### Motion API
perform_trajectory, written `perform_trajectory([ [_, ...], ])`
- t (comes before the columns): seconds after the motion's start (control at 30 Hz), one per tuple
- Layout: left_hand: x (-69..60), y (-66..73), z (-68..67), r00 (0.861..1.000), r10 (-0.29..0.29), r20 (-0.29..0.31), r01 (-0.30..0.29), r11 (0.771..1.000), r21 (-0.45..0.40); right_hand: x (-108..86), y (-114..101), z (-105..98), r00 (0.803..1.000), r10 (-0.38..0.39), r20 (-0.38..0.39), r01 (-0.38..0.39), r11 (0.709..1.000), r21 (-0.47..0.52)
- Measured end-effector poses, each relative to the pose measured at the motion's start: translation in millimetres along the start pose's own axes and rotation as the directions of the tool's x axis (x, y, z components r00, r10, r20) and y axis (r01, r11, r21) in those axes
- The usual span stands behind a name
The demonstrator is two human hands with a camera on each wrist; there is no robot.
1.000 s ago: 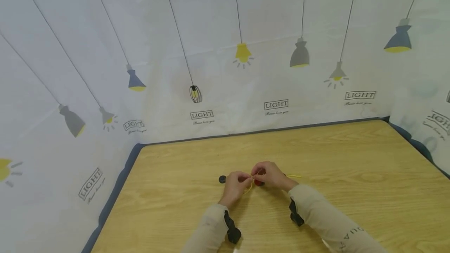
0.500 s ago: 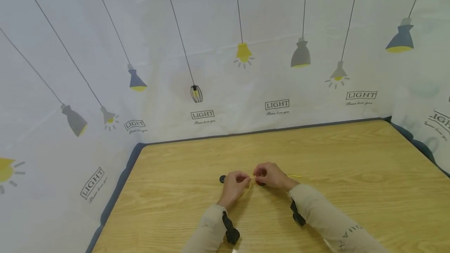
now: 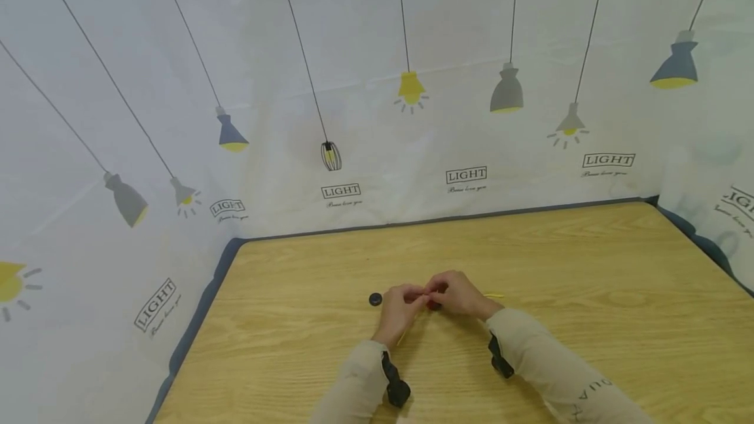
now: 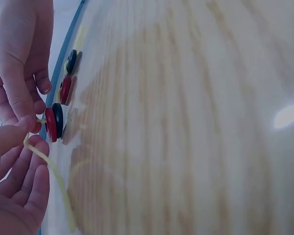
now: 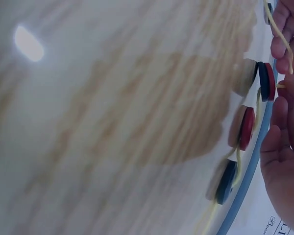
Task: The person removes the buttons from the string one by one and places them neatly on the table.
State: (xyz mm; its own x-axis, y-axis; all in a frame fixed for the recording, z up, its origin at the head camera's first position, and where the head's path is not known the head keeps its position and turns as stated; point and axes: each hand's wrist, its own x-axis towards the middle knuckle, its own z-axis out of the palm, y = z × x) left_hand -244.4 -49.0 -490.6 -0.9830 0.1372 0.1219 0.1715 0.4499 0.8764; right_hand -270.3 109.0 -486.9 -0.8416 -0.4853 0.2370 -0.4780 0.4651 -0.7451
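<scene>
We gripped the yellow string [image 4: 59, 181] between thumb and fingertips of both the left hand [image 3: 398, 316] and the right hand [image 3: 459, 294]. The fingertips met above the table [image 3: 283, 345], just beside a stacked pair: a red disc [image 4: 50, 125] on top of a black disc [image 4: 59, 121]. The string emerged from the top of the pair; a loose length trailed from the left hand. A second red disc [image 5: 248, 129] and a second black disc [image 5: 226, 183] lay beyond the pair, along the string; whether it passed through them, we could not tell. A lone black disc [image 3: 375, 300] lay just left of the left hand.

We judged slippage the main hazard: the run between fingers and stack was short, so a loose pinch could lose it. An excessive pull could tip the stack or drag the linked discs. Crowded fingers could also snag the string.
</scene>
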Motion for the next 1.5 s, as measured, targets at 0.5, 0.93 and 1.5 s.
perform_trajectory([
  [0.5,-1.4,-0.9,-2.3,1.0,-0.027,0.001,0.027,0.999,0.044,-1.4,-2.9,-3.0,1.0,0.017,0.015,-0.018,1.0,0.023],
  [0.93,-0.4,1.0,-4.2,0.999,-0.039,-0.026,0.038,0.999,-0.021,0.8,3.3,-8.6,0.996,0.039,0.081,-0.046,0.995,0.09],
  [1.5,-2.7,-1.9,-5.6,0.998,-0.062,-0.03,0.06,0.996,-0.067,1.9,4.4,-1.3,0.986,-0.01,0.167,0.01,1.0,-0.001],
])
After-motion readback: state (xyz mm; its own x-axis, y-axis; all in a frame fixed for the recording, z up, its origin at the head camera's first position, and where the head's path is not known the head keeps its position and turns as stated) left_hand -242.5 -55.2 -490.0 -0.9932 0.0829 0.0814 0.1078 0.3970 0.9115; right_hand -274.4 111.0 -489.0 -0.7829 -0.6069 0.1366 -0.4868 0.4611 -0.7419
